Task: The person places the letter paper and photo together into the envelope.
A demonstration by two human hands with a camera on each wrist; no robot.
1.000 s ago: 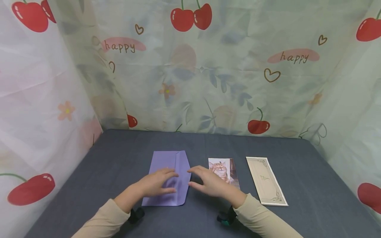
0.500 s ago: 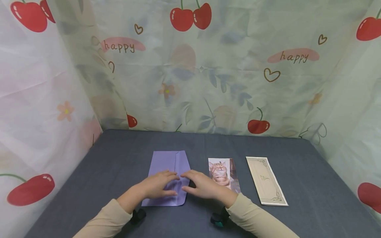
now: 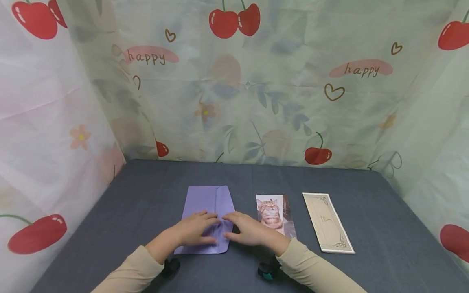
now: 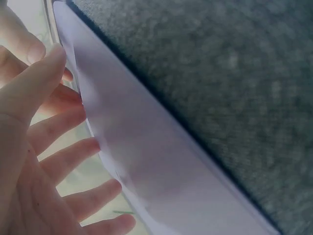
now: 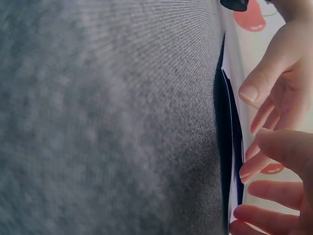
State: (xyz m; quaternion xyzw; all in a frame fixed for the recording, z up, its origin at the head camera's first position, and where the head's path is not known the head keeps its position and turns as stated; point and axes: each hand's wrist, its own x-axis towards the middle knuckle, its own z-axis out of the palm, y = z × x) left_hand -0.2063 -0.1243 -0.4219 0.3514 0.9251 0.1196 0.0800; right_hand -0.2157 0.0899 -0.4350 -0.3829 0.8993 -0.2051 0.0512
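Observation:
A purple envelope (image 3: 201,199) lies flat on the dark table, its flap side up and the flap edge toward the right. My left hand (image 3: 195,230) is over its lower half, fingers spread; in the left wrist view the fingertips (image 4: 91,145) touch or nearly touch the paper. My right hand (image 3: 253,231) reaches over the envelope's right edge, fingers loosely bent and close to my left fingertips. Seen from the right wrist, the envelope (image 5: 234,181) gapes a little at its edge. Neither hand visibly grips anything. The contact under the right fingers is hard to make out.
Right of the envelope lies a cat picture card (image 3: 270,213), partly covered by my right forearm. Farther right is a long beige card (image 3: 327,223) with an ornate border. The table (image 3: 157,175) is backed by a cherry-print curtain (image 3: 234,101).
My right hand has moved left, from beside the envelope onto its right edge, bringing it nearer the left hand. The left hand has shifted slightly right. Envelope and cards stay in place.

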